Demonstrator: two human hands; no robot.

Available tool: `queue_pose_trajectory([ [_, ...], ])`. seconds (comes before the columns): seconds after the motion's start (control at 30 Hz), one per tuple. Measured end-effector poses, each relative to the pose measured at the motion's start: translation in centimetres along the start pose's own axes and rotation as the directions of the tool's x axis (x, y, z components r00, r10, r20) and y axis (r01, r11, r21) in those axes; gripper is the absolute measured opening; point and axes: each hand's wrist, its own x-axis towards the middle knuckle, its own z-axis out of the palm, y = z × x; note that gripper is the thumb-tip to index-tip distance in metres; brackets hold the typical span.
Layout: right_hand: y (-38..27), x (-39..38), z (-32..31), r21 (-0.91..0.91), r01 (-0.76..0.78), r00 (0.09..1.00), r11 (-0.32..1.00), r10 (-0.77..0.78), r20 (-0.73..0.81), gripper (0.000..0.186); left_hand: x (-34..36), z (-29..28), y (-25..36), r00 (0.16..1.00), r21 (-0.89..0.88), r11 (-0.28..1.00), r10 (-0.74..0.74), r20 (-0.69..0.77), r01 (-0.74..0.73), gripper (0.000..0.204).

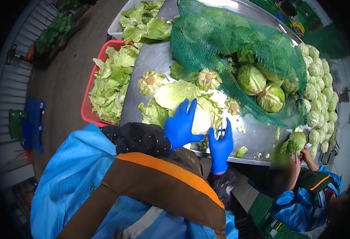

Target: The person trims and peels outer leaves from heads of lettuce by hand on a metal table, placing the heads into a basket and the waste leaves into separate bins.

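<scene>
My left hand (179,125), blue-gloved, grips a pale cabbage head (202,116) from its left, fingers spread over it. My right hand (221,145), also gloved, is at the cabbage's lower right; a thin object shows between its thumb and forefinger, too obscured to name. Around them lie loose leaves (155,111) and trimmed heads with cut stems (208,79) on the steel table (251,139). Just beyond, a green mesh sack (222,32) holds several cabbages (249,79).
A red crate (88,103) and a white crate (116,24), full of leaves, stand left. Stacked pale cabbages (318,99) line the right. A co-worker's hands (302,153) hold a cabbage at lower right. Blue and green crates (33,123) stand on the floor (55,79).
</scene>
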Motion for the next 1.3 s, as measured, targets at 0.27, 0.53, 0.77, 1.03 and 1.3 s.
queue_pose_trajectory([
  [0.27, 4.1, 8.2, 2.3, -0.236, -0.159, 0.97, 0.958, 0.197, 0.145, 0.043, 0.9, 0.2, -1.2, 0.998, 0.038, 0.998, 0.056, -0.036, -0.055, 0.11],
  [0.53, 9.5, 6.6, 3.9, -0.447, -0.254, 0.96, 0.858, 0.28, -0.008, 0.062, -0.1, -3.2, -6.6, 0.957, -0.263, 0.936, 0.27, 0.108, -0.234, 0.108],
  [0.77, 7.7, 1.5, 0.3, 0.438, -0.053, 0.996, 0.898, 0.078, -0.039, 0.041, -0.1, -4.2, -9.1, 0.921, -0.491, 0.842, 0.348, 0.177, -0.223, 0.112],
  [1.03, 1.9, -13.4, -7.5, 0.517, -0.54, 0.829, 0.664, 0.316, 0.462, 0.023, 2.1, -2.4, -5.9, 0.951, -0.33, 0.914, 0.286, 0.114, -0.235, 0.108],
  [1.3, 4.0, -23.0, -10.8, 0.539, -0.756, 0.635, 0.371, 0.221, 0.74, 0.025, 2.2, -3.2, -6.4, 0.95, -0.357, 0.926, 0.216, 0.227, -0.125, 0.108],
])
